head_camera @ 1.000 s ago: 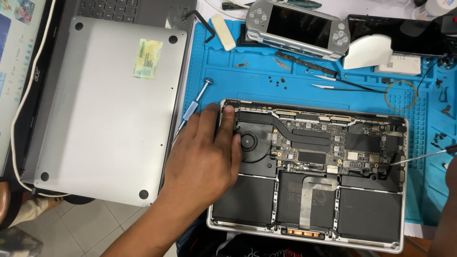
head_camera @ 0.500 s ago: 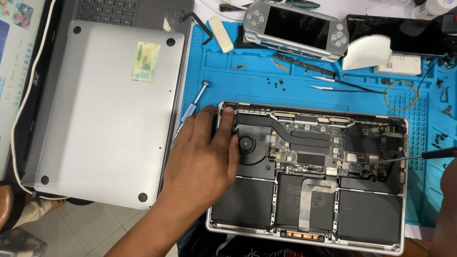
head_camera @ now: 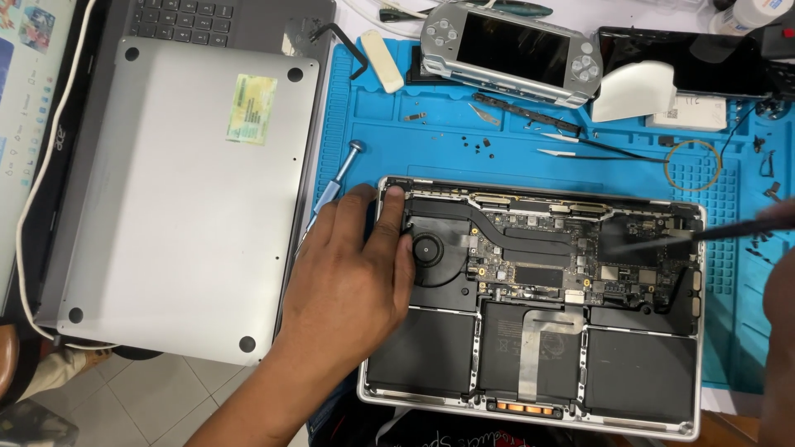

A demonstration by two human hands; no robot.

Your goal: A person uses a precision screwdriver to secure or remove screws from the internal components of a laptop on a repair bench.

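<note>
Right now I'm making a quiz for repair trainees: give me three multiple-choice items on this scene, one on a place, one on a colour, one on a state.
1. Where does the left hand rest?
A. on the open laptop's left edge, by the fan
B. on the handheld console
C. on the keyboard

2. What colour is the mat?
A. green
B. blue
C. grey

3. What state is the laptop's bottom cover in?
A. screwed on
B. half lifted
C. off, lying to the left

Answers: 1 A, the fingers lie on the laptop's upper left corner next to the fan. 2 B, blue shows all around the laptop. 3 C, the board and batteries are bare and the cover lies apart.
</note>
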